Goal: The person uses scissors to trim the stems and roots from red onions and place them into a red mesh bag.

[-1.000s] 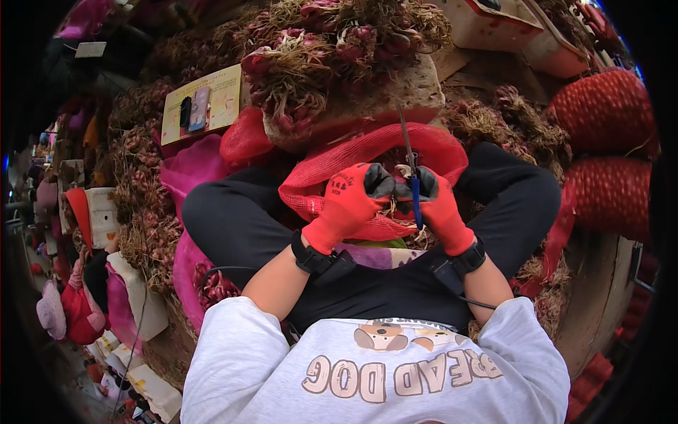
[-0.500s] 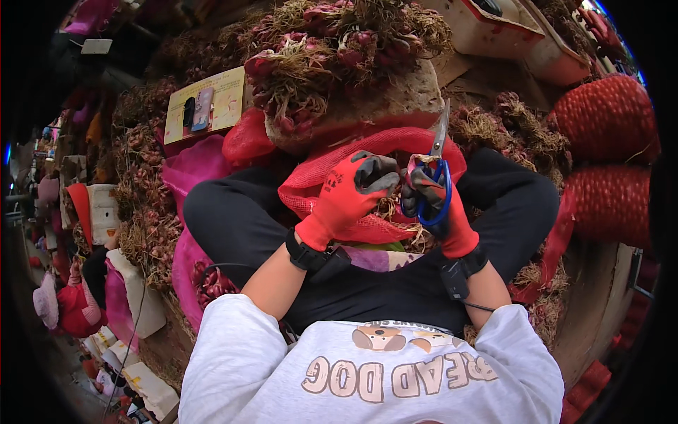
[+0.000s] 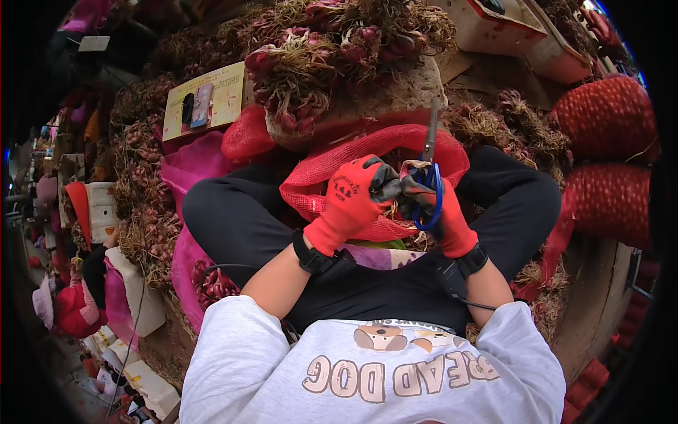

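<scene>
My left hand [image 3: 357, 194], in a red glove with dark fingertips, is closed above an open red mesh bag [image 3: 304, 191] between my legs. Whatever its curled fingers hold is hidden. Close against it, my gloved right hand [image 3: 450, 220] grips scissors [image 3: 436, 201] with blue handles, their blades pointing up and away from me. Something small and pale shows by the right fingertips, too small to name. Beyond the bag, bunches of red shallots [image 3: 289, 78] with dry roots lie heaped on a pale, dirty block [image 3: 395, 99].
More shallots [image 3: 145, 219] are piled along the left. A yellow box [image 3: 224, 99] carries a phone [image 3: 201, 106]. Full red mesh sacks [image 3: 604, 116] and white foam boxes [image 3: 494, 32] stand at the right. Pink mesh [image 3: 185, 173] lies by my left knee; a person [image 3: 74, 311] sits far left.
My hands have come closer together, the right one moving left with the scissors. The left hand has turned, and its fingers are curled tighter. The scissor blades have tipped slightly left.
</scene>
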Demonstrator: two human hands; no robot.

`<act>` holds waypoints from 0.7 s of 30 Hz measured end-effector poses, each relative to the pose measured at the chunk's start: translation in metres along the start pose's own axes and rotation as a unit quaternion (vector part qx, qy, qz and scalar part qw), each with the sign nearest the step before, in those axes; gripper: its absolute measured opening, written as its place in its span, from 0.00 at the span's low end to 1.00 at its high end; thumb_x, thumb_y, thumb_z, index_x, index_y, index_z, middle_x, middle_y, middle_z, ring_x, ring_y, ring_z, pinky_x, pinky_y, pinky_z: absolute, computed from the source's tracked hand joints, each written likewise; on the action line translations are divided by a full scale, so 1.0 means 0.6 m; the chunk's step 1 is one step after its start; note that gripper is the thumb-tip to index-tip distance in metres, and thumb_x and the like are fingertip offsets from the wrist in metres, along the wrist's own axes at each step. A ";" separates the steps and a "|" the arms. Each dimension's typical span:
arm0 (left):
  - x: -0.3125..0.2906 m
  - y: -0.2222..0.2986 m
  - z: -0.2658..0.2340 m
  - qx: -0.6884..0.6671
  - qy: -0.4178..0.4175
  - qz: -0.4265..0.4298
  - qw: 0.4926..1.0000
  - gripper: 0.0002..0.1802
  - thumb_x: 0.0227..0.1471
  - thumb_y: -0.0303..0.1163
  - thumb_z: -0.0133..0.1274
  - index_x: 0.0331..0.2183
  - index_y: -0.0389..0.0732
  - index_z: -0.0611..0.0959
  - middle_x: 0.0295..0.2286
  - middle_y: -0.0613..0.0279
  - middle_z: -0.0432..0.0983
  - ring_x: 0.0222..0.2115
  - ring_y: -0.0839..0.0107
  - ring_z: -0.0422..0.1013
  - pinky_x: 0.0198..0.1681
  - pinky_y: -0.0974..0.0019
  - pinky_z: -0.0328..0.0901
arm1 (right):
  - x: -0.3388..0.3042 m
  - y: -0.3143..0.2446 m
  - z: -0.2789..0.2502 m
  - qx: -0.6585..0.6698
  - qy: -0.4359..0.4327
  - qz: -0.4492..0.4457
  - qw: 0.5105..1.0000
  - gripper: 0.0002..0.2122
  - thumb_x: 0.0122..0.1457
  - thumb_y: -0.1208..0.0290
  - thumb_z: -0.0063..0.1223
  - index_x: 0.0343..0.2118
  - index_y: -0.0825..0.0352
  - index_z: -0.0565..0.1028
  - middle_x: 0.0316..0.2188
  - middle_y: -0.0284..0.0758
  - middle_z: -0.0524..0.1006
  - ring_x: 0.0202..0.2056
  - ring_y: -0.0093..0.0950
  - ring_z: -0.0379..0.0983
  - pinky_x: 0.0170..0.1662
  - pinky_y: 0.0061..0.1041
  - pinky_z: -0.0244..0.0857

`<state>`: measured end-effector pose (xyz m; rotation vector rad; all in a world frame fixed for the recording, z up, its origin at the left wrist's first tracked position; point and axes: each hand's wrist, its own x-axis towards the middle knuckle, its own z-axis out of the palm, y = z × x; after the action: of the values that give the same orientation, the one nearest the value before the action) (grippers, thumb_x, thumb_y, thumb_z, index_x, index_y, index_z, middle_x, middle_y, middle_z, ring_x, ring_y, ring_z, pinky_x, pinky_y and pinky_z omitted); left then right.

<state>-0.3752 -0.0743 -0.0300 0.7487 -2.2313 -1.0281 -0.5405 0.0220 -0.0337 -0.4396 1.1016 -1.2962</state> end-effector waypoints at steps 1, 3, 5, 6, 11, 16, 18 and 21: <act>0.000 0.000 0.000 0.009 0.004 0.001 1.000 0.10 0.38 0.26 0.59 0.29 0.38 0.79 0.27 0.56 0.72 0.29 0.55 0.70 0.32 0.61 0.65 | -0.001 -0.002 -0.001 0.022 -0.024 0.020 0.999 0.13 0.53 0.73 0.56 0.41 0.69 0.70 0.32 0.32 0.74 0.31 0.21 0.72 0.34 0.20 0.67; 0.004 -0.004 -0.004 -0.010 0.022 -0.021 0.999 0.09 0.38 0.27 0.59 0.28 0.38 0.78 0.27 0.55 0.72 0.29 0.55 0.70 0.32 0.60 0.65 | -0.006 -0.006 -0.005 0.067 -0.071 0.059 0.993 0.13 0.53 0.71 0.56 0.40 0.67 0.70 0.29 0.31 0.72 0.28 0.21 0.71 0.30 0.20 0.66; 0.012 -0.013 -0.013 0.011 0.045 -0.040 0.998 0.09 0.39 0.28 0.58 0.28 0.38 0.78 0.27 0.55 0.72 0.29 0.55 0.70 0.33 0.60 0.65 | -0.007 -0.010 -0.002 0.110 -0.138 0.084 0.981 0.13 0.53 0.70 0.56 0.41 0.67 0.69 0.27 0.30 0.71 0.26 0.21 0.69 0.28 0.20 0.64; 0.017 -0.023 -0.017 0.040 0.059 -0.047 0.996 0.09 0.40 0.29 0.58 0.28 0.38 0.78 0.28 0.55 0.73 0.30 0.54 0.70 0.33 0.60 0.65 | -0.009 -0.014 0.001 0.130 -0.171 0.097 0.972 0.14 0.54 0.69 0.56 0.41 0.66 0.69 0.26 0.30 0.70 0.25 0.20 0.68 0.26 0.20 0.63; -0.012 -0.067 0.010 0.030 -0.114 -0.100 0.988 0.18 0.50 0.46 0.51 0.35 0.41 0.79 0.31 0.58 0.74 0.33 0.62 0.72 0.36 0.62 0.66 | -0.026 -0.050 0.019 0.096 -0.153 0.093 0.979 0.14 0.56 0.66 0.55 0.42 0.67 0.70 0.26 0.32 0.72 0.22 0.19 0.67 0.22 0.19 0.61; -0.010 -0.018 0.015 -0.488 -0.114 -0.318 0.805 0.15 0.57 0.39 0.47 0.37 0.37 0.78 0.34 0.65 0.76 0.33 0.76 0.71 0.37 0.70 0.66 | -0.008 -0.021 0.002 -0.140 -0.013 0.003 0.990 0.09 0.52 0.70 0.60 0.33 0.68 0.74 0.21 0.26 0.72 0.22 0.14 0.66 0.25 0.16 0.60; -0.017 -0.010 0.001 -0.414 -0.102 -0.291 0.856 0.13 0.56 0.36 0.49 0.38 0.36 0.77 0.31 0.66 0.76 0.31 0.78 0.71 0.35 0.74 0.66 | -0.004 -0.009 0.012 -0.234 -0.031 -0.053 0.970 0.09 0.50 0.71 0.61 0.32 0.68 0.75 0.20 0.25 0.73 0.22 0.11 0.65 0.25 0.15 0.58; -0.051 0.003 -0.045 -0.344 0.064 -0.308 0.885 0.11 0.53 0.29 0.49 0.38 0.35 0.77 0.27 0.67 0.75 0.26 0.81 0.69 0.30 0.76 0.65 | -0.009 -0.017 0.030 -0.170 -0.049 0.008 0.984 0.10 0.51 0.71 0.60 0.34 0.69 0.75 0.22 0.27 0.73 0.20 0.11 0.64 0.22 0.13 0.57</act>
<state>-0.3361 -0.0656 -0.0216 1.1572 -1.3424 -1.8631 -0.5305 0.0188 -0.0151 -0.7397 1.2443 -1.0620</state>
